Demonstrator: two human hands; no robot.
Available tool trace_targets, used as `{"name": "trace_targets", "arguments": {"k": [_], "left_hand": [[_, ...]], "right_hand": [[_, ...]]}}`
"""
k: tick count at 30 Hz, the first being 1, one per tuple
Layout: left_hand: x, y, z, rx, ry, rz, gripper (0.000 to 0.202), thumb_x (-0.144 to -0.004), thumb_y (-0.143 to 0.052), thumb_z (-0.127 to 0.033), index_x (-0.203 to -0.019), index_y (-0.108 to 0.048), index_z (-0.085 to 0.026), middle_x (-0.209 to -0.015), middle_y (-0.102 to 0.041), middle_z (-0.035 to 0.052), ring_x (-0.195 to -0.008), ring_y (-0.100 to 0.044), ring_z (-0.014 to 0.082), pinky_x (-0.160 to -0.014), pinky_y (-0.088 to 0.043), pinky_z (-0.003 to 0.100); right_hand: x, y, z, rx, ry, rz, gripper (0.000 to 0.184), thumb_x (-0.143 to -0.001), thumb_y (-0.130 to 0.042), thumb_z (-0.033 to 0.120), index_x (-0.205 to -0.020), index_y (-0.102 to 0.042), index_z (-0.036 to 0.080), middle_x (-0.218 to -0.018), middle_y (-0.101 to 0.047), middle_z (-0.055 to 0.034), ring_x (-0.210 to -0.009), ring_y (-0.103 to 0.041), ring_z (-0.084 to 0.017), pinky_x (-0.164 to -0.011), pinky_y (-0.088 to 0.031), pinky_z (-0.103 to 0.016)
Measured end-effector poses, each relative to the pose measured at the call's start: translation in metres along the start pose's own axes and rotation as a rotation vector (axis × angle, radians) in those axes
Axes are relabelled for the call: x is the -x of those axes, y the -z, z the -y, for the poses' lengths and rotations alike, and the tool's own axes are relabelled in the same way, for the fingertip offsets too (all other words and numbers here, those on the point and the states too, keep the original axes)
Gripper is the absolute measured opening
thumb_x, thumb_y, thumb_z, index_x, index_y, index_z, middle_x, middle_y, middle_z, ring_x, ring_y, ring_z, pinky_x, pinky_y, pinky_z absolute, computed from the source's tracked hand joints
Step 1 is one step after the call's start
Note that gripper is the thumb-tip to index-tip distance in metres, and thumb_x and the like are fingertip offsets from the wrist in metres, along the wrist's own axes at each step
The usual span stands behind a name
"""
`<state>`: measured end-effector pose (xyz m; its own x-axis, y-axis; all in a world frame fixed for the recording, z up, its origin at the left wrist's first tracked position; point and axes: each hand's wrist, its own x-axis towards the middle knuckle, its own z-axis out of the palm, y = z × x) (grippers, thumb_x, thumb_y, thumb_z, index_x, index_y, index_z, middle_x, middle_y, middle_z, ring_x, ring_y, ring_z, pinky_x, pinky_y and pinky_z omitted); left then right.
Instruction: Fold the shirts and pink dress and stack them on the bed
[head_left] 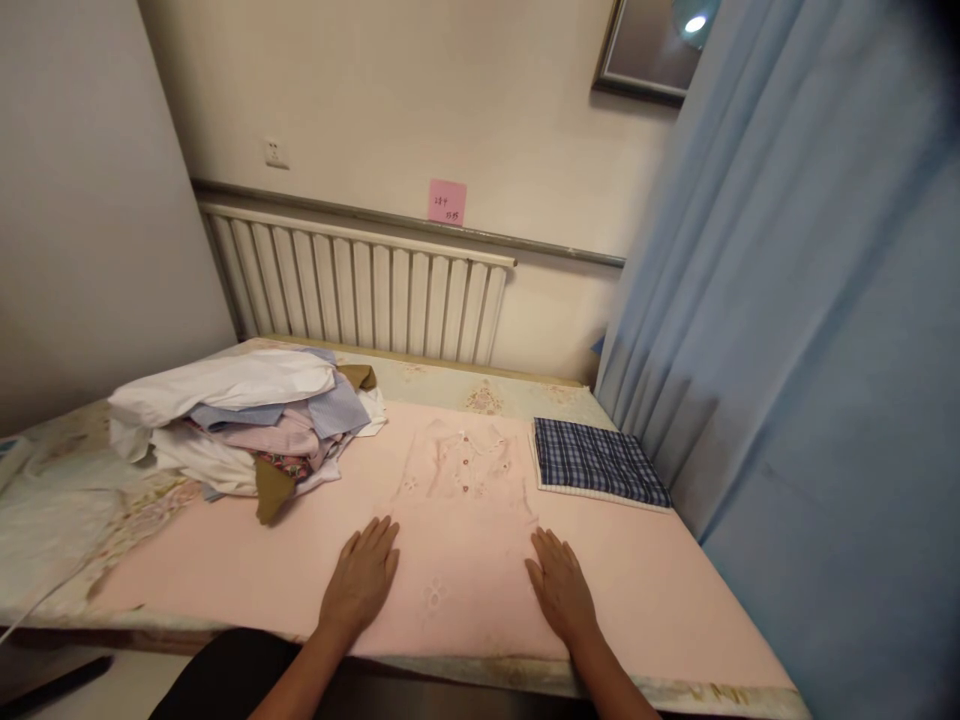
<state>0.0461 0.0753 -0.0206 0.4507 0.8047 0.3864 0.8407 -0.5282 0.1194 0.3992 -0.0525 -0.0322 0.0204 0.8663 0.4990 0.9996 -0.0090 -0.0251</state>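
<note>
A pale pink garment (465, 545) with a row of small dark buttons and flower-shaped embroidery lies spread flat on a pink cloth (247, 565) of nearly the same colour. Along the garment's left edge rests my left hand (361, 575), palm down with its fingers stretched forward. On the opposite edge my right hand (561, 585) lies flat in the same way, fingers extended. Neither hand grips anything. Where the garment's outline meets the cloth is hard to make out near the front edge.
A heap of crumpled clothes (240, 420) lies to the left. Folded dark plaid fabric (600, 462) sits at the right, beside a blue curtain (810, 380). Behind the bed are a radiator (360, 280) and a wall bearing a pink note (447, 202).
</note>
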Motion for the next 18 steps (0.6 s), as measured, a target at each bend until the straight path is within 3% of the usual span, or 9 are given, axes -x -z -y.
{"name": "trace_targets", "arguments": {"k": [18], "left_hand": [[0.0002, 0.0000, -0.0003, 0.004, -0.009, -0.027, 0.046, -0.093, -0.034, -0.036, -0.133, -0.051, -0.021, -0.140, -0.050, 0.0064, -0.133, -0.041, 0.0230, -0.108, -0.032, 0.045]], "right_hand": [[-0.0002, -0.0009, 0.0002, -0.002, -0.011, 0.005, 0.043, -0.097, -0.036, 0.036, -0.130, -0.053, 0.015, -0.136, -0.052, -0.0109, -0.131, -0.043, -0.025, -0.109, -0.031, -0.045]]}}
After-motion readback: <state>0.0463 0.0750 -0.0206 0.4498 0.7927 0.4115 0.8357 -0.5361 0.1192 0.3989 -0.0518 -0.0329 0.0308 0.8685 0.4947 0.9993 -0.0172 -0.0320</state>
